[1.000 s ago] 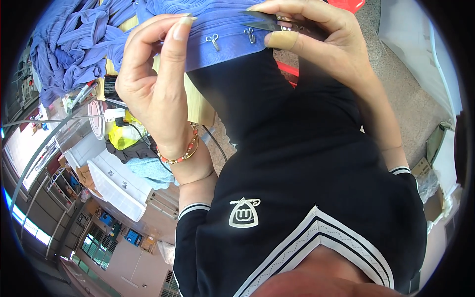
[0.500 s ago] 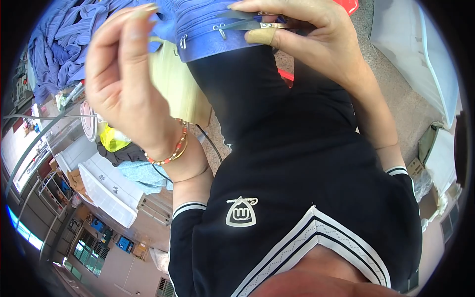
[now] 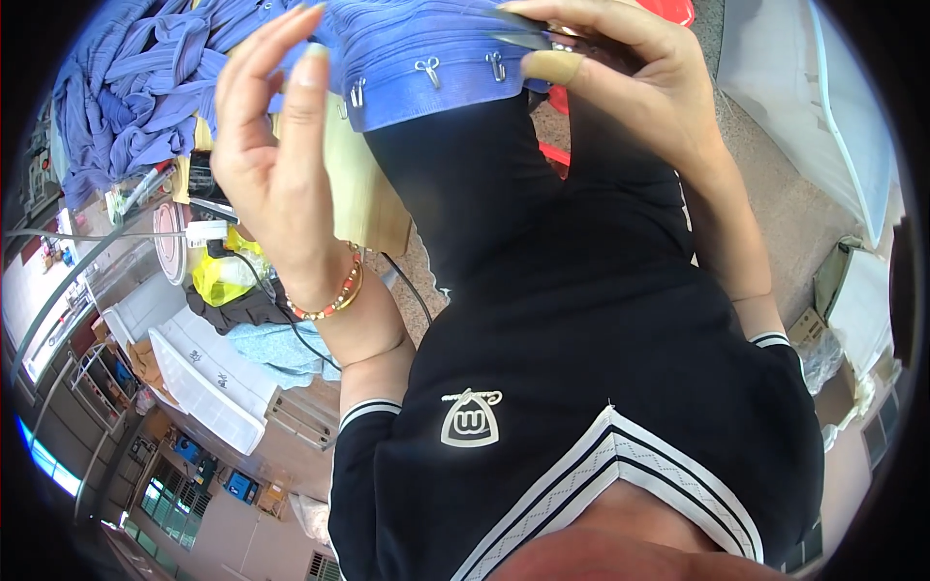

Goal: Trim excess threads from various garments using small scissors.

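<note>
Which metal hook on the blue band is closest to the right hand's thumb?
The rightmost hook, beside the right hand's bandaged thumb. The other hooks sit further left along the blue band, toward the left hand.

Blue ribbed garment (image 3: 436, 58) with small metal hooks along its hem, held up against a dark top. Right hand (image 3: 630, 87) pinching its upper right edge, one fingertip bandaged. Left hand (image 3: 276, 174), beaded bracelet at the wrist, just left of the garment, fingers spread. Heap of blue fabric (image 3: 136, 107) farther left.
</note>
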`<state>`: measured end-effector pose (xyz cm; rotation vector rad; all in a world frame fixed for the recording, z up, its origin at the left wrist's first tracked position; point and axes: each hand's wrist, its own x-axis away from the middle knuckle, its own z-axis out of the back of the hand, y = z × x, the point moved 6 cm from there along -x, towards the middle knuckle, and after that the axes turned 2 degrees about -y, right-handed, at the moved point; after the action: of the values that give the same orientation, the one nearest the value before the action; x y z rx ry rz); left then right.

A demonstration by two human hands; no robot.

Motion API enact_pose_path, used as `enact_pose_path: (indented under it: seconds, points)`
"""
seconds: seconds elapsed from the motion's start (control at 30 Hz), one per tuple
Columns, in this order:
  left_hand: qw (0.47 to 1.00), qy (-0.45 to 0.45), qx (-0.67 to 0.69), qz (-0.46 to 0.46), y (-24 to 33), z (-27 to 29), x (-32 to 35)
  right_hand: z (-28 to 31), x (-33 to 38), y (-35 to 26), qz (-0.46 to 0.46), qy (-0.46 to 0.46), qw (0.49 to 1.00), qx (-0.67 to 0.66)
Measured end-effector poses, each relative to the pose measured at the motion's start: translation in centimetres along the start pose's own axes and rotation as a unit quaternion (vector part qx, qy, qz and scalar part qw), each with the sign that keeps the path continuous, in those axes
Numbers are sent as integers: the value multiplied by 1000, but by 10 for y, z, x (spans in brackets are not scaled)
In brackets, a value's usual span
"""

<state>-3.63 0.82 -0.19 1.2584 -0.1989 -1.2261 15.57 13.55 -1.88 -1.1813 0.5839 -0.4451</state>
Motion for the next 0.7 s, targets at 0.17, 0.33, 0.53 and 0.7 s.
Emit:
enact_pose_path:
  seconds: [0.17,0.33,0.53,0.7]
  points:
    - [986,-1,-162,26,-27,15,14,-5,11,23,-96,16,987,-129]
    - [973,-113,-150,134,-59,-2,54,-24,3,26,-97,-16,982,-162]
    - [976,-110,-104,157,-83,-12,63,-30,6,41,-73,-10,985,-155]
    - [983,-93,-69,143,-95,-15,65,-32,10,45,-72,-10,989,-129]
